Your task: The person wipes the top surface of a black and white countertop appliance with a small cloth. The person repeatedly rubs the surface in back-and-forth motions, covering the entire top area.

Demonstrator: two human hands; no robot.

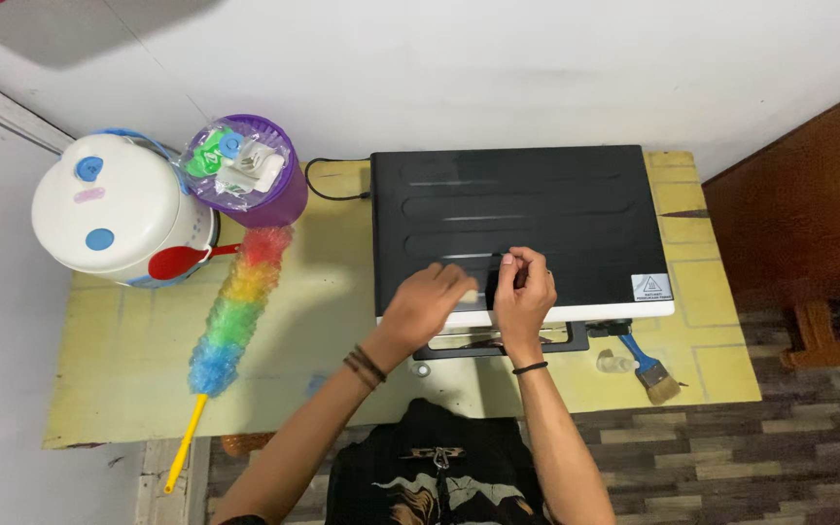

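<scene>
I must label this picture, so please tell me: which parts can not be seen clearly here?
- Head view: the black thing pinched in the right hand is too small to name.
- The front of the oven is hidden by its own top and both hands.
- The left hand covers its own fingers.
- The bag's contents on the purple container are too small.
- The brush partly hides under the oven.

a home, likely a kitchen corner: a white rice cooker (119,209), a black countertop oven (517,228) and a rainbow duster (235,306) sit on a yellow table (119,389) against a plain white wall (459,68).
</scene>
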